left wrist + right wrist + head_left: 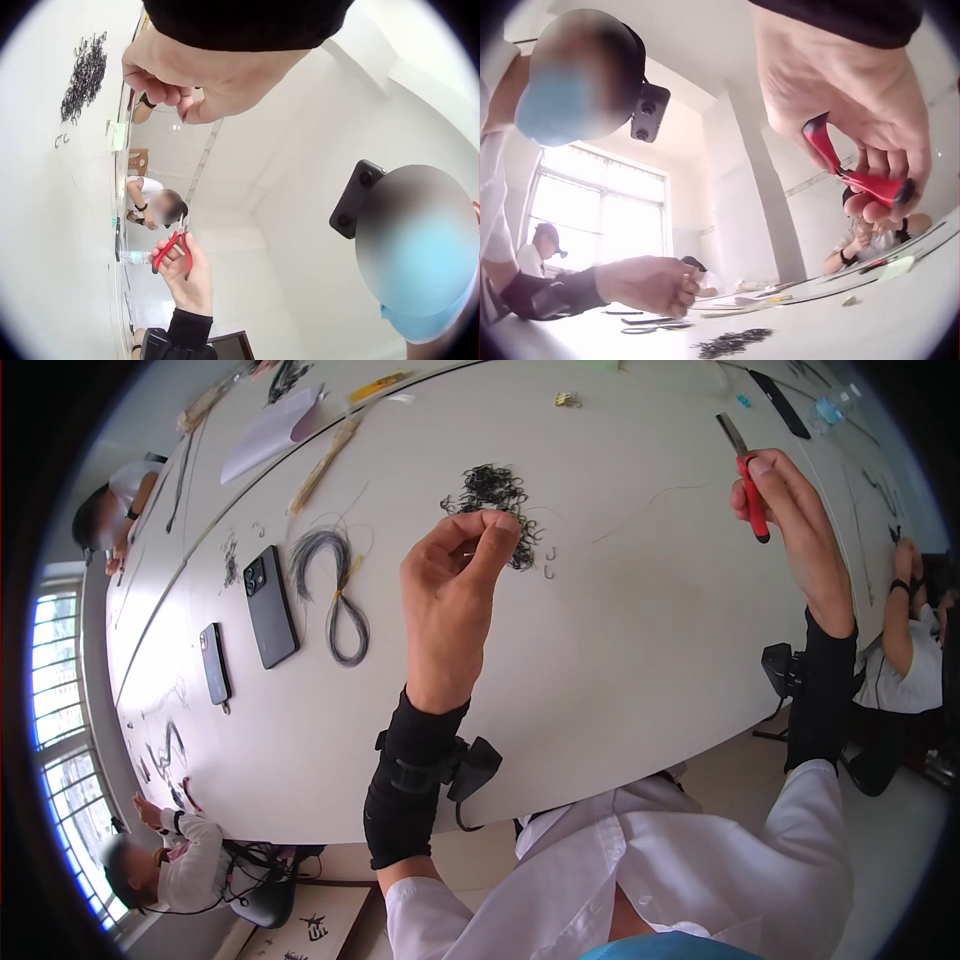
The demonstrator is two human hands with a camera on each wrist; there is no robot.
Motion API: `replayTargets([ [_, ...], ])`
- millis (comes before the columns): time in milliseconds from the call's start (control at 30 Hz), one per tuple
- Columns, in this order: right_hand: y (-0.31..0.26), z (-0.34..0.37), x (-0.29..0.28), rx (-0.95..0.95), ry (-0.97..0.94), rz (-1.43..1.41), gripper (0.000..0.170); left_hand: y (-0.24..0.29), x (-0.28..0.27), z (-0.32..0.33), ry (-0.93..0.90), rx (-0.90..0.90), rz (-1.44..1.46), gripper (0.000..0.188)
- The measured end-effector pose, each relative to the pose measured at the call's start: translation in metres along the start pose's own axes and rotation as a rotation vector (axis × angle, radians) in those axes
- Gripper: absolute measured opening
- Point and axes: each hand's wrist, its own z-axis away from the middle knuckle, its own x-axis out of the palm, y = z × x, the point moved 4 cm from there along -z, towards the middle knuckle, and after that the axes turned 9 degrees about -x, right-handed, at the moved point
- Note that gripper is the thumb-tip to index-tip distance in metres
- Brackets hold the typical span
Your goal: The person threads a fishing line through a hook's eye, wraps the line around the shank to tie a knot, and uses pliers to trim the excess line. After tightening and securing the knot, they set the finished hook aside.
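Note:
My left hand (pixel 450 580) is raised by a pile of small black hooks (pixel 490 488), its thumb and forefinger pinched together. A tiny dark thing shows at those fingertips in the left wrist view, too small to tell what it is. Two loose hooks (pixel 549 563) lie right of the pile. My right hand (pixel 798 510), held up at the right, grips red-handled pliers (pixel 752 495) with black handle ends. Their metal nose points up and away in the head view. The handles stand spread apart in the right wrist view (pixel 870 186).
Left of the pile lies a looped grey bundle of strands (pixel 318 560) with a yellow tie, beside a large phone (pixel 272 605) and a smaller one (pixel 215 663). A straw-coloured bundle (pixel 325 465) and paper (pixel 272 438) lie farther back. Other people sit around the white table (pixel 620 660).

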Motion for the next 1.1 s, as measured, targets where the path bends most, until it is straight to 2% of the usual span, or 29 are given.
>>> replayTargets([
  [67, -0.029, 0.01, 0.044, 0.076, -0.294, -0.189, 0.032, 0.001, 0.001, 0.002, 0.013, 0.019, -0.022, 0.021],
  [100, -0.034, 0.017, 0.064, 0.114, -0.39, -0.326, 0.031, 0.002, 0.002, 0.003, 0.016, 0.024, -0.024, 0.021],
  [133, -0.045, 0.02, 0.08, 0.181, -0.457, -0.35, 0.033, 0.002, 0.003, 0.004, 0.02, 0.029, -0.025, 0.021],
  [233, -0.05, 0.021, 0.11, 0.196, -0.467, -0.393, 0.034, 0.003, 0.005, 0.006, 0.024, 0.038, -0.012, 0.021],
  [333, -0.052, 0.018, 0.121, 0.164, -0.381, -0.403, 0.034, 0.004, 0.003, 0.006, 0.02, 0.035, 0.005, 0.021],
  [633, -0.053, 0.017, 0.125, 0.117, -0.296, -0.323, 0.034, 0.004, 0.001, 0.003, 0.008, 0.033, 0.028, 0.02],
  [867, -0.043, 0.01, 0.11, 0.102, -0.176, -0.301, 0.042, -0.001, -0.002, -0.001, -0.054, -0.001, 0.134, 0.018],
  [1100, -0.022, -0.003, 0.085, 0.068, -0.058, -0.326, 0.039, -0.002, -0.004, -0.002, -0.048, 0.008, 0.122, 0.018],
])
